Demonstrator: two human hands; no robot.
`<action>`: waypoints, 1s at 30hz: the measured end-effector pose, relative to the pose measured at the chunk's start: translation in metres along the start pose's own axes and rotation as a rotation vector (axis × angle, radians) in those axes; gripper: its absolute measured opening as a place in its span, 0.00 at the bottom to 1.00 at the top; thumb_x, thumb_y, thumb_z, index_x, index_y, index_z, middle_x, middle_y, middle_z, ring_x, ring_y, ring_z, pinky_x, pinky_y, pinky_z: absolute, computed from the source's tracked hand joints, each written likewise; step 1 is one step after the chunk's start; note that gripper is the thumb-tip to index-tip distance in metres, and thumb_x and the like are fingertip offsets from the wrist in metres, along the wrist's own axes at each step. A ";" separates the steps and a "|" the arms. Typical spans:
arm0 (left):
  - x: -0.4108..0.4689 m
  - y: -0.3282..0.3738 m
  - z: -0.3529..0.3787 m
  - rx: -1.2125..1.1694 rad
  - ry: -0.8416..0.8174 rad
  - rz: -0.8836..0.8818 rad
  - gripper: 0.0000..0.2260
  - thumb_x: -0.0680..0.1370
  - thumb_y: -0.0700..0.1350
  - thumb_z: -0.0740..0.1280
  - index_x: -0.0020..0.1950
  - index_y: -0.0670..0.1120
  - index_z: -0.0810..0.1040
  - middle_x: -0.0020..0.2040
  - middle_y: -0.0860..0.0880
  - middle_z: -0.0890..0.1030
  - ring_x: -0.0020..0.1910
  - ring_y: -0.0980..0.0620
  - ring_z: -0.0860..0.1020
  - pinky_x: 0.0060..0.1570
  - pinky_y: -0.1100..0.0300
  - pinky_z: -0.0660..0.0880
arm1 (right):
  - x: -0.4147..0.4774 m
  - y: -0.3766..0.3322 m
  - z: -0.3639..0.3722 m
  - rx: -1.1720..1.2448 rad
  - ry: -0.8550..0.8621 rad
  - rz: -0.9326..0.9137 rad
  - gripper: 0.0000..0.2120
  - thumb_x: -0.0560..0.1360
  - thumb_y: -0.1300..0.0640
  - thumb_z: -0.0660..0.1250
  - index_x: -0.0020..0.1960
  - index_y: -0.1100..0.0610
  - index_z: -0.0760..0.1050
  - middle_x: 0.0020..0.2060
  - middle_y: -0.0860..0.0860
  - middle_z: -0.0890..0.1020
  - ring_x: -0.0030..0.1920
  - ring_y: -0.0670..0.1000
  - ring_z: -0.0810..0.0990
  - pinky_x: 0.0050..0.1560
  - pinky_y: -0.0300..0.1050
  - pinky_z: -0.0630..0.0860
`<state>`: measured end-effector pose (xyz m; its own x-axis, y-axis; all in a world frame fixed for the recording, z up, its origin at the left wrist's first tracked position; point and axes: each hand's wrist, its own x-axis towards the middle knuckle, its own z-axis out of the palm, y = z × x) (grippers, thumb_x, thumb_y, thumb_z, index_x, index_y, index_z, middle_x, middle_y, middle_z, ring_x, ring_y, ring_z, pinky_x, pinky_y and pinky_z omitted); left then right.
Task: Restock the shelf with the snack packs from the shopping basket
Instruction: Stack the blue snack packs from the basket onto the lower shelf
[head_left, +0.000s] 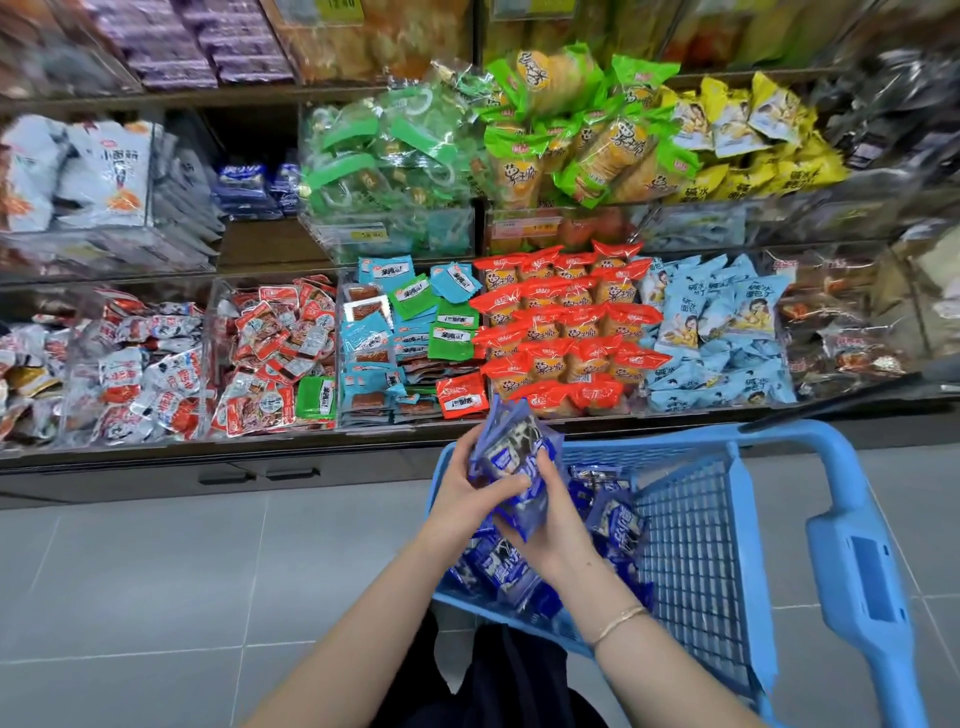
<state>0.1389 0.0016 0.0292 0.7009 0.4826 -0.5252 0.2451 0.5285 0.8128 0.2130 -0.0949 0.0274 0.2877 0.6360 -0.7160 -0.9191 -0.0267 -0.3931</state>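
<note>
Grey tiled floor bare left of the blue shopping basket, basket mouth open above loose blue snack packs, its tall handle blocking the right, shelf bins heaped to their rims, one middle shelf bay nearly bare

Premises: a retail shop, snack aisle of a grocery or convenience store. Evidence: tiered display shelf divided into clear plastic bins, each heaped with one sort of small wrapped snack, among them orange packs, pale blue packs and green packs. Yellow price labels were fixed to the bin fronts. A blue plastic shopping basket stood on the grey tiled floor before the shelving.
</note>
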 end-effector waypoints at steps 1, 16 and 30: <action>0.000 0.000 0.001 -0.008 0.028 -0.006 0.33 0.65 0.43 0.75 0.68 0.51 0.68 0.57 0.43 0.81 0.54 0.45 0.81 0.55 0.47 0.78 | -0.002 0.003 0.002 0.001 -0.016 0.020 0.28 0.69 0.40 0.67 0.66 0.52 0.72 0.59 0.55 0.80 0.60 0.54 0.79 0.60 0.51 0.74; -0.010 0.019 -0.013 -0.033 0.020 -0.327 0.32 0.68 0.66 0.64 0.65 0.47 0.73 0.61 0.41 0.79 0.57 0.40 0.79 0.57 0.47 0.76 | -0.002 -0.033 -0.029 -0.645 0.108 -0.061 0.29 0.52 0.41 0.79 0.48 0.44 0.70 0.40 0.42 0.85 0.44 0.46 0.84 0.52 0.49 0.78; -0.038 0.023 -0.079 -0.234 0.120 -0.168 0.22 0.70 0.52 0.71 0.61 0.48 0.72 0.50 0.45 0.85 0.47 0.45 0.84 0.39 0.55 0.80 | 0.008 0.014 0.024 -0.575 0.126 0.024 0.72 0.44 0.37 0.82 0.77 0.54 0.45 0.75 0.56 0.57 0.70 0.57 0.67 0.69 0.60 0.66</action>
<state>0.0650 0.0504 0.0476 0.5763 0.4466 -0.6844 0.1801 0.7474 0.6395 0.1958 -0.0717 0.0294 0.3304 0.5346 -0.7779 -0.6425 -0.4763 -0.6003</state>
